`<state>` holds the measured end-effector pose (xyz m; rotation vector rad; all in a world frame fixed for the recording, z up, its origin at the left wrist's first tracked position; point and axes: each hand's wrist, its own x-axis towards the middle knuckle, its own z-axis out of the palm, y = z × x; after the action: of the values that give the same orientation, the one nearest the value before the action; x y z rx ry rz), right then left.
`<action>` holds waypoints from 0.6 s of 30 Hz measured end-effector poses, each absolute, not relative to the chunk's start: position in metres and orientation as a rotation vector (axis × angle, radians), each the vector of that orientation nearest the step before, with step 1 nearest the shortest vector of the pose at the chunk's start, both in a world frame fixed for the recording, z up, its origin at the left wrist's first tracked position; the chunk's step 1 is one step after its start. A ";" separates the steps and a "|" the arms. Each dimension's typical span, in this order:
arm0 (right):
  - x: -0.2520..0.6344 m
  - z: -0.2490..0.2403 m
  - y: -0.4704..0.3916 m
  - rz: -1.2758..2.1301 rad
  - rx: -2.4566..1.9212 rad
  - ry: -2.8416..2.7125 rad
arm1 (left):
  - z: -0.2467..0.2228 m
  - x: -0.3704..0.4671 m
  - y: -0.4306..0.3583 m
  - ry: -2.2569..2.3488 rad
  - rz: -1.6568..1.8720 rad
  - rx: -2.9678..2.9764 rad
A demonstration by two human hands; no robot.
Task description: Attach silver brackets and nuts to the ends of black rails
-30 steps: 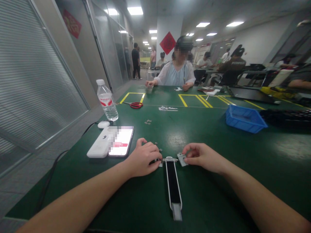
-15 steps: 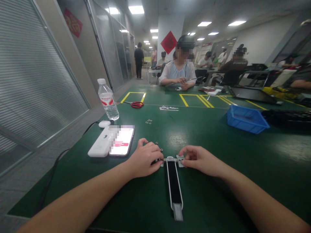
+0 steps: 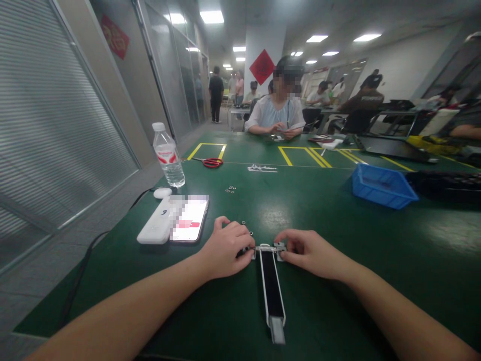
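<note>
through my remote feed i count one long black strip with white edging (image 3: 271, 286), two small grey plates (image 3: 280, 254), two small round metal nuts (image 3: 251, 233), one clear plastic bottle with a white cap (image 3: 169, 159), one red-handled pair of scissors (image 3: 212, 163), one blue plastic bin (image 3: 383, 186) and one lit phone (image 3: 191, 220).

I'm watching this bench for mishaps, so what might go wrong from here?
The two small metal rings lie loose beside the left hand, so a stray finger might knock them away.
The right hand pinches a small metal plate at the rod's end by its fingertips; that grip could slip or sit crooked.
The smartphone lies near the left hand and might get nudged.
</note>
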<state>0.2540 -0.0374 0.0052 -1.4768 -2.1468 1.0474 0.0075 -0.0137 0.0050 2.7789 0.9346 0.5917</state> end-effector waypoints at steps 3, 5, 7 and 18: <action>0.255 0.006 -0.037 1.088 -1.467 -2.122 | 0.004 0.008 -0.014 0.927 0.610 2.771; 0.255 0.006 -0.036 1.082 -1.465 -2.107 | 0.004 0.008 -0.014 0.928 0.613 2.774; 0.254 0.007 -0.036 1.051 -1.458 -2.107 | 0.005 0.007 -0.014 0.934 0.610 2.774; 0.253 0.006 -0.037 0.897 -1.367 -2.209 | 0.005 0.008 -0.014 0.917 0.618 2.760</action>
<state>0.2526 -0.0367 0.0062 -1.3673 -2.2094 0.8974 0.0077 -0.0136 0.0047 2.7604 0.9167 0.6178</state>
